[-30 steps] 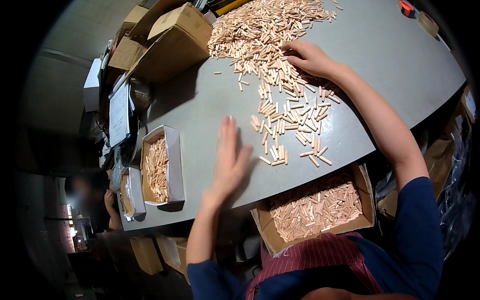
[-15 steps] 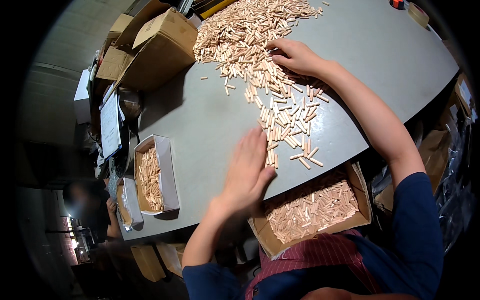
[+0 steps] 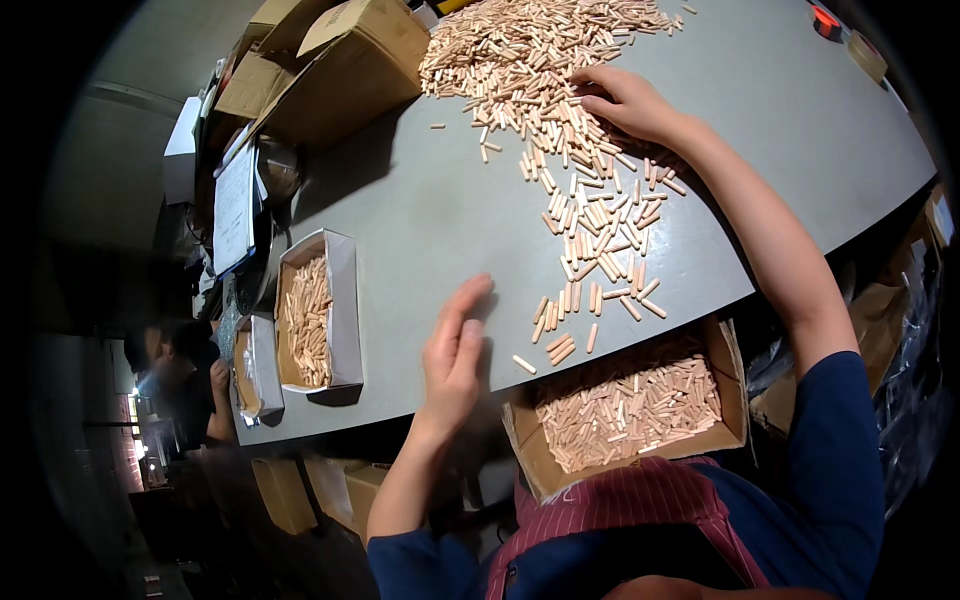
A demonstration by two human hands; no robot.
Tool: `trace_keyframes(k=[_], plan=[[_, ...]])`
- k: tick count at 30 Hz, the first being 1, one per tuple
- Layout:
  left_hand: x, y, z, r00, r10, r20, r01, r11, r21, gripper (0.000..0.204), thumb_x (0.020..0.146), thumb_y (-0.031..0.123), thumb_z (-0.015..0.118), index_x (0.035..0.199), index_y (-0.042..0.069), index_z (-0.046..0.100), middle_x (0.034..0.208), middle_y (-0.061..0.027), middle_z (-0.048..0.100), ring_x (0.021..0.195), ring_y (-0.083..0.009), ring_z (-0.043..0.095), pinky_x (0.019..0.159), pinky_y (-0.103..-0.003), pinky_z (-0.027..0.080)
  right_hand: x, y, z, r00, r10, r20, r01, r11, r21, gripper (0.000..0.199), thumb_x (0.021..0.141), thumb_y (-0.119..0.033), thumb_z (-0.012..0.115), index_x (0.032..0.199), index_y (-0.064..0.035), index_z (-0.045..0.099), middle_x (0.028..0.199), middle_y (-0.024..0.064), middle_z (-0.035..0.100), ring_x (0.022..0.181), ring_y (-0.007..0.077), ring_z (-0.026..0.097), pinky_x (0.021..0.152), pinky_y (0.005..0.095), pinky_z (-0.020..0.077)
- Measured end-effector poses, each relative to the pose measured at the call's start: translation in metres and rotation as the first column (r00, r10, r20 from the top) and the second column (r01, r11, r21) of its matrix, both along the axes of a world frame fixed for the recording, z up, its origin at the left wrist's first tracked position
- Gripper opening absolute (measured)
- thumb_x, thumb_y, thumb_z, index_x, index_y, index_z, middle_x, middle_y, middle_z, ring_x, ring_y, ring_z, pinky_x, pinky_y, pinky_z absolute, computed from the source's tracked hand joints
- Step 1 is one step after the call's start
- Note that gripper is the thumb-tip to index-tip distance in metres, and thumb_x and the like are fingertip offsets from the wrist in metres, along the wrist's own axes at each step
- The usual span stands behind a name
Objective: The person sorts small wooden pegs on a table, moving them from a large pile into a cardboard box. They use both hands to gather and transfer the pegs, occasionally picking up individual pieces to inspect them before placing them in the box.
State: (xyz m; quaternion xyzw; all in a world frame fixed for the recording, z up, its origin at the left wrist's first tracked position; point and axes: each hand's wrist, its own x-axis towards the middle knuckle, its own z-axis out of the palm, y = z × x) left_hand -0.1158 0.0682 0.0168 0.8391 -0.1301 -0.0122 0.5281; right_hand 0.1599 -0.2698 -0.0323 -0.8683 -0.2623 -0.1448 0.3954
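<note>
A big heap of short wooden dowel pins [image 3: 515,55] lies at the far side of the grey table [image 3: 430,220]. From it, scattered dowels trail toward the near edge, where a few lie singly. My right hand [image 3: 635,105] rests against the right flank of the heap, fingers loosely curved, thumb apart, no dowel visibly gripped. Left of the trail, my left hand [image 3: 457,360] hovers by the near edge, fingers stretched and nothing in it. Below that edge, against my apron, stands an open cardboard box [image 3: 730,385] holding many dowels.
A white-sided box [image 3: 345,310] of dowels stands at the left, beside a smaller box [image 3: 265,370]. Large cardboard boxes [image 3: 350,80] and a clipboard with papers [image 3: 236,215] line the far left. A tape roll [image 3: 867,57] lies far right. Another person [image 3: 185,370] sits beyond the left edge.
My left hand has moved left, away from the trail of dowels. Several dowels near the table edge have shifted and spread. My right hand stays at the heap. The whole view has shifted slightly.
</note>
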Motion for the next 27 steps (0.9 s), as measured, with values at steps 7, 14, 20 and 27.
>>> trace_keyframes(k=[7,14,20,27], plan=[[0.002,-0.040,0.007,0.919,-0.365,0.146,0.306,0.898,0.317,0.053,0.101,0.007,0.051,0.152,-0.002,0.041,0.157,-0.0260,0.040,0.147,-0.0430,0.038,0.122,-0.048,0.030,0.001,-0.002,-0.001,1.000,0.010,0.021,-0.010,0.999,0.034,0.039,0.096,-0.025,0.064,0.128,-0.0027,0.063,0.114,0.0186,0.071,0.107,0.0326,0.069,0.092,0.0405,0.0541],[0.006,-0.069,0.007,0.768,-0.628,0.122,0.476,0.688,0.547,0.059,0.100,0.013,0.057,0.154,-0.004,0.039,0.159,-0.0229,0.040,0.149,-0.0422,0.035,0.122,-0.051,0.030,-0.002,-0.001,0.003,1.000,-0.007,0.017,0.008,0.999,-0.054,0.034,0.098,-0.020,0.066,0.126,-0.0018,0.064,0.116,0.0162,0.070,0.107,0.0286,0.069,0.094,0.0376,0.0539],[0.005,-0.042,0.018,0.858,-0.496,0.134,0.492,0.868,0.067,0.037,0.096,-0.003,0.054,0.133,-0.003,0.063,0.139,-0.0209,0.063,0.131,-0.0364,0.060,0.112,-0.041,0.045,-0.007,-0.001,0.004,0.995,-0.005,0.103,0.008,1.000,-0.026,0.031,0.094,-0.023,0.063,0.117,-0.0025,0.066,0.107,0.0193,0.071,0.101,0.0383,0.067,0.088,0.0451,0.0538],[0.091,-0.069,-0.001,0.889,-0.379,0.257,0.254,0.875,0.413,0.056,0.102,0.016,0.053,0.154,0.000,0.041,0.162,-0.0222,0.037,0.154,-0.0396,0.029,0.125,-0.047,0.024,-0.008,0.005,0.005,0.992,-0.030,0.119,0.035,0.999,-0.041,0.041,0.097,-0.023,0.065,0.132,-0.0018,0.059,0.121,0.0208,0.067,0.112,0.0369,0.065,0.097,0.0431,0.0519]])
